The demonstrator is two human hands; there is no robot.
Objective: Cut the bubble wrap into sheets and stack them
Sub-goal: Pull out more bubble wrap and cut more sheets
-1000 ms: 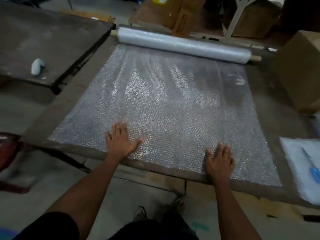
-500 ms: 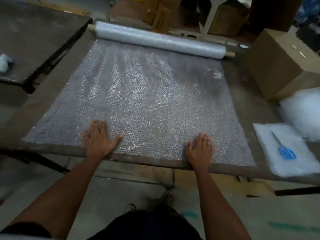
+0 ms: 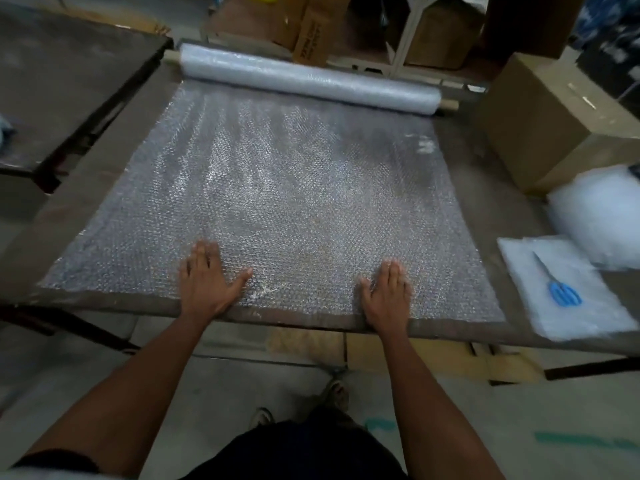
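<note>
A: Listing the head view, item one: bubble wrap [image 3: 277, 188], unrolled flat over the table [image 3: 86, 188], filling the frame's centre; roll [image 3: 308, 79] lying across the upper middle.

B: Hands?

A: Left hand [image 3: 207, 282] lower centre-left, fingers straight, thumb spread, palm pressing the wrap near its front edge. Right hand [image 3: 388, 292] lower centre-right, fingers straight and together, likewise flat on the wrap. Neither grasps anything.

B: Right side?

A: Stack of sheets [image 3: 568, 289] at right edge, scissors [image 3: 557, 282] with blue handles lying on top. Cardboard box [image 3: 554, 123] upper right.
</note>
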